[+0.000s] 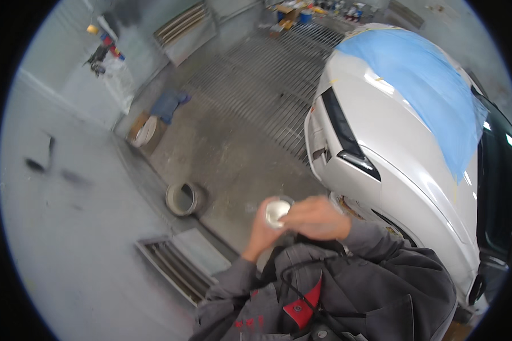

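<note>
In front of my body, my left hand [259, 232] is wrapped round a small cup [278, 212] with white contents, perhaps paint. Its opening faces up. My right hand [317, 218] reaches over the cup's right side, fingers drawn together at the rim. Slightly smeared, those fingers hide whatever may be between them. Both forearms are in grey sleeves. Close on the right stands a white car [375, 122], its hood partly covered by a blue sheet [418, 79].
A round bucket [183, 198] stands on the floor by the left wall. Farther along are a cardboard box [145, 133] and a blue bundle [166, 106]. Floor grating [256, 79] runs beside the car; several cans and bottles [330, 8] stand at the back.
</note>
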`<state>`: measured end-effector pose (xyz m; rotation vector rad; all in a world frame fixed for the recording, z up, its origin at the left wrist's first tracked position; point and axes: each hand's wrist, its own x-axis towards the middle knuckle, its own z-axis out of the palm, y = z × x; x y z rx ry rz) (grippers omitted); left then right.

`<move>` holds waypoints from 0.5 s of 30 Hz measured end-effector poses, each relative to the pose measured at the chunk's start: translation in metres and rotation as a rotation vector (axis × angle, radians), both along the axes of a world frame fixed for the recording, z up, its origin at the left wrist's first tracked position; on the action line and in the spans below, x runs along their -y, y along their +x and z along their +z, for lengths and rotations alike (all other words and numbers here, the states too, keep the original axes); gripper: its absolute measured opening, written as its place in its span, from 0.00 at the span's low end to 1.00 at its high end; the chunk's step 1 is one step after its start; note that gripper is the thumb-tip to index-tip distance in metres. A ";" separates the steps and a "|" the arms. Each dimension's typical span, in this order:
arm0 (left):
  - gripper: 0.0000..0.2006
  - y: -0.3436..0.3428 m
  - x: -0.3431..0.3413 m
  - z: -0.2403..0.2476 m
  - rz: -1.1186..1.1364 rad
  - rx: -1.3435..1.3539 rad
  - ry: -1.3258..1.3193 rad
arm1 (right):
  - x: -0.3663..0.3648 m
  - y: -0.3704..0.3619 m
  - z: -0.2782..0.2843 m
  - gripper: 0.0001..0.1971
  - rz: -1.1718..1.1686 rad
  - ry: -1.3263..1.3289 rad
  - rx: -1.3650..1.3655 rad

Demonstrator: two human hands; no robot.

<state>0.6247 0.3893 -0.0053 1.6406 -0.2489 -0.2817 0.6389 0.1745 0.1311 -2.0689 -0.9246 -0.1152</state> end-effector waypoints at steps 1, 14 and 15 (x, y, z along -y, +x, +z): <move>0.43 0.012 -0.004 0.017 -0.008 -0.006 0.005 | 0.001 0.016 0.018 0.09 -0.015 0.089 -0.002; 0.44 0.299 -0.009 0.025 -0.093 -0.218 -0.083 | 0.007 0.278 -0.005 0.12 -0.266 0.188 -0.386; 0.44 0.326 -0.007 0.026 -0.111 -0.238 -0.052 | 0.019 0.302 0.001 0.11 -0.274 0.200 -0.413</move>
